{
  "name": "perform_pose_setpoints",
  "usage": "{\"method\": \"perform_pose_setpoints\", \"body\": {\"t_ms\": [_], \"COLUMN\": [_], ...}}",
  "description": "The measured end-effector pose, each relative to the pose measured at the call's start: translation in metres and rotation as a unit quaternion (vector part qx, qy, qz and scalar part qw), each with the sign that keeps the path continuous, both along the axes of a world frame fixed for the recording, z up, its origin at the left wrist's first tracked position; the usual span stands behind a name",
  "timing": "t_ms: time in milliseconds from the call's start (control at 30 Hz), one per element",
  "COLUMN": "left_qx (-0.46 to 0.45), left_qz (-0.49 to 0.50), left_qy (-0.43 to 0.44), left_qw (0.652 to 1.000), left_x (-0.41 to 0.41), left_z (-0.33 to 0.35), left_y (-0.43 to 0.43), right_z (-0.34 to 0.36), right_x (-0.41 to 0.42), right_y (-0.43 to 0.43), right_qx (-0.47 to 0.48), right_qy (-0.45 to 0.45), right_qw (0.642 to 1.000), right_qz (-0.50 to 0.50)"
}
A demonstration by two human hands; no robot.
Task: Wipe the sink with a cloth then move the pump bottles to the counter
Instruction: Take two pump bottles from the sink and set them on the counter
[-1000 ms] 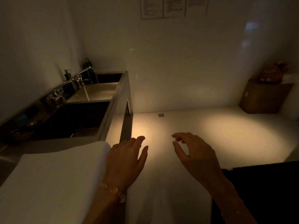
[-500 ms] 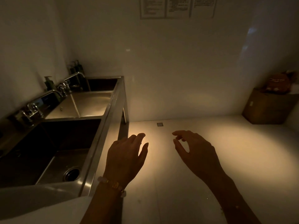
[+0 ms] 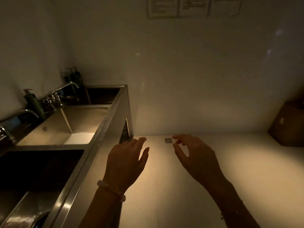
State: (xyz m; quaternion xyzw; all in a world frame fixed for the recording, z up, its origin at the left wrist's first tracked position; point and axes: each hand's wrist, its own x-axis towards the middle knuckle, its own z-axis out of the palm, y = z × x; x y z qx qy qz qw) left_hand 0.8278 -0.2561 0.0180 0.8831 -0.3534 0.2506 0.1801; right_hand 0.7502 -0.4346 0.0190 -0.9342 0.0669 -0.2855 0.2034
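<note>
Dim room, warm light pooled on the floor ahead of me. My left hand (image 3: 127,159), a pale beaded bracelet (image 3: 111,190) on its wrist, hangs palm down with the fingers loosely spread and nothing in it, just beside the front rim of the long stainless-steel sink unit (image 3: 92,142). My right hand (image 3: 195,155) hangs near it, also empty, thumb and forefinger curved toward each other with a clear gap between them. Both hands are over the pale floor (image 3: 213,178), not touching anything that I can see. Sink unit: three basins in a row running away from me along the left wall; the near basin (image 3: 32,178) is dark, with a round drain (image 3: 41,219) at the lower edge of view; the middle basin (image 3: 74,125) is lit; the far basin (image 3: 102,96) is in shadow. Pump bottles: one dark green pump bottle (image 3: 32,102) stands on the back ledge between two chrome taps (image 3: 64,91), and a cluster of dark pump bottles (image 3: 74,78) stands in the far corner against the wall; I cannot tell how many are in the cluster. No cloth shows in my view. Other items: a small square floor drain (image 3: 168,140) just between my hands and the wall, a brown cardboard box (image 3: 287,124) at far right on the floor, and three printed paper notices (image 3: 194,6) on the white wall, text unreadable.
</note>
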Motion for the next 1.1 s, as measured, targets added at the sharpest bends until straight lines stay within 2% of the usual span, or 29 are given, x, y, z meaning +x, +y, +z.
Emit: {"method": "perform_pose_setpoints", "body": {"t_ms": [67,533,700,933,1100], "left_qx": [-0.004,0.003,-0.002,0.002,0.011], "left_qz": [0.007,0.047,0.039,0.049,0.062], "left_qy": [0.022,0.002,-0.016,-0.012,-0.014], "left_qw": [1.0,0.999,0.999,0.999,0.998], "left_x": [0.03,0.241,0.346,0.513,0.603], "left_z": [0.004,-0.005,-0.013,0.008,0.017], "left_y": [-0.025,-0.132,-0.169,-0.212,-0.234], "right_z": [0.005,-0.001,-0.009,0.011,0.014], "right_x": [0.034,0.247,0.348,0.52,0.617], "right_y": [-0.025,-0.138,-0.172,-0.218,-0.237], "right_qx": [-0.003,-0.005,-0.007,-0.015,-0.014], "right_qy": [0.001,0.021,0.031,0.009,-0.003], "right_qw": [1.0,0.999,0.999,0.999,1.0], "right_qz": [0.005,0.032,0.037,0.03,0.028]}}
